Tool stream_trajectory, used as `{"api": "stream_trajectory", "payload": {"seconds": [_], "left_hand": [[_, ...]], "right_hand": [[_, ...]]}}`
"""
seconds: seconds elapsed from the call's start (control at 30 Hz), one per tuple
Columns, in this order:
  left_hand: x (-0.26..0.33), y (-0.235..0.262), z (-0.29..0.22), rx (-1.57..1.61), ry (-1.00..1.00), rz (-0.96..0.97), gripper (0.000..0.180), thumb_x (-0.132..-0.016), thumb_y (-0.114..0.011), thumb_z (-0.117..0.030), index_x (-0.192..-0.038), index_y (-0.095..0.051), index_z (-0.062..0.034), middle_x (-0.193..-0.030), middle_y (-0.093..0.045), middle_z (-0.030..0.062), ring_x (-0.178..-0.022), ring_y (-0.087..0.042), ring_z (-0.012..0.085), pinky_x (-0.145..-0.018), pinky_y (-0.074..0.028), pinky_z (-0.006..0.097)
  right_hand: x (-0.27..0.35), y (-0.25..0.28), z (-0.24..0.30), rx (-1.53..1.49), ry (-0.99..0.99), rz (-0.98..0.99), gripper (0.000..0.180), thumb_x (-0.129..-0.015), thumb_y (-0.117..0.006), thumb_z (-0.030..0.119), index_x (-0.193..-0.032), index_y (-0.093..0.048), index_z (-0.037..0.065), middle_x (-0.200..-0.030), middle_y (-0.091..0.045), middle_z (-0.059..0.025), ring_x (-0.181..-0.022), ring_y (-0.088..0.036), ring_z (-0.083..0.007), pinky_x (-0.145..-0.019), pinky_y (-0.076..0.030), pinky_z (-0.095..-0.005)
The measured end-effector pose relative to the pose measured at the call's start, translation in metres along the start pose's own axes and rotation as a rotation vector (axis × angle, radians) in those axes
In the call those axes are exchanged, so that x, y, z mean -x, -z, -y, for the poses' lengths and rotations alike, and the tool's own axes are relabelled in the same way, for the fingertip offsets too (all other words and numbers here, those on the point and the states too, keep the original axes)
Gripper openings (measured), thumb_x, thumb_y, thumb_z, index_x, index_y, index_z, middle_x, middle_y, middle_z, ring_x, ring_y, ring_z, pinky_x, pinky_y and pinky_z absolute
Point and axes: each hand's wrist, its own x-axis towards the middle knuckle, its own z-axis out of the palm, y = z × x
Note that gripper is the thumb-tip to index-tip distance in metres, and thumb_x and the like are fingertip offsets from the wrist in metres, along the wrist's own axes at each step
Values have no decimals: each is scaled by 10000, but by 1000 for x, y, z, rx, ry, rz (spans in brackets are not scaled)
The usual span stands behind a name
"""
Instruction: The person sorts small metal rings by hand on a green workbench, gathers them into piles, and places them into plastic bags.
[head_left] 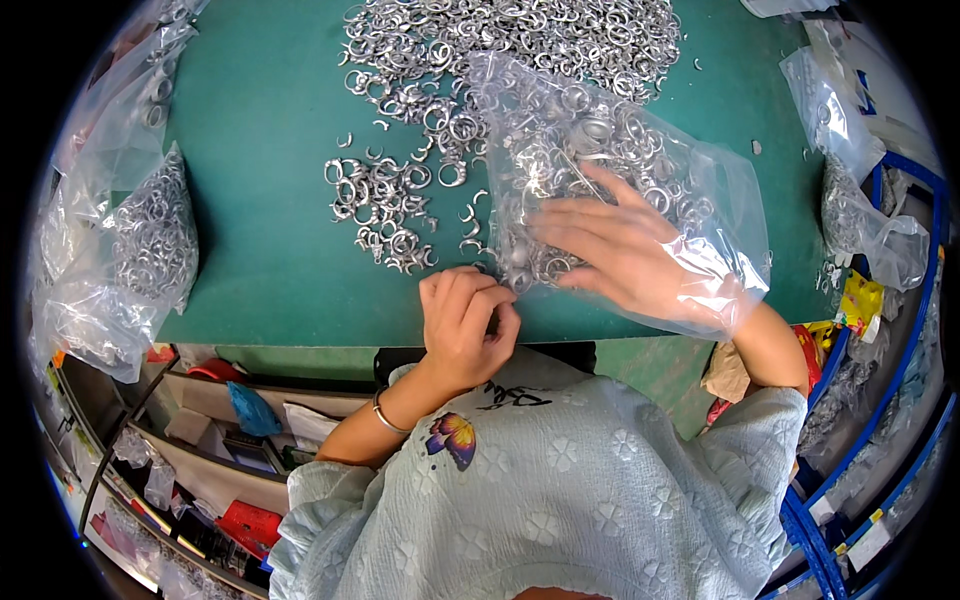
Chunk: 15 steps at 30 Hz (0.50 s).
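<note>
A clear plastic bag (725, 190) lies on the green table with silver-coloured metal rings inside. My right hand (615, 240) is within the bag film, fingers stretched out over the rings, and the plastic wraps my wrist. At the bag's near left corner, my left hand (465, 320) is closed, with thumb and forefinger pinched at the plastic edge; the exact grip is partly hidden. Just beyond my left hand sits a small pile of loose rings (385, 205). A large heap of similar rings (530, 35) spreads along the far side, touching the bag's far end.
Filled plastic bags of rings (155, 240) stand at the table's left edge. Another bag (845, 205) sits at the right edge, by a blue metal rack (905, 370). Shelves with boxes (240, 450) are below on the left. The green table (270, 200) ends close before my body.
</note>
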Motion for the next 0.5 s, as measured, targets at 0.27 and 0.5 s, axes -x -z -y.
{"api": "stream_trajectory", "payload": {"seconds": [0.27,0.5], "left_hand": [[1,0,0,11,4,-12,279,-582,-634,88,-812,-572,-55,-785,-545,72,-757,-538,263,-713,-351,348],[0,0,0,13,-10,-14,262,-594,-634,81,-807,-570,-57,-778,-543,72,-754,-541,263,-710,-354,350]], "right_hand": [[6,32,-9,151,-275,-262,373,-810,-667,176,-1141,-565,39,-1164,-561,-120,-1160,-486,-311,-969,-381,-413],[11,16,-10,207,-315,-256,559,-790,-684,198,-1280,-470,35,-1291,-473,-149,-1226,-412,-339,-1010,-345,-432]]}}
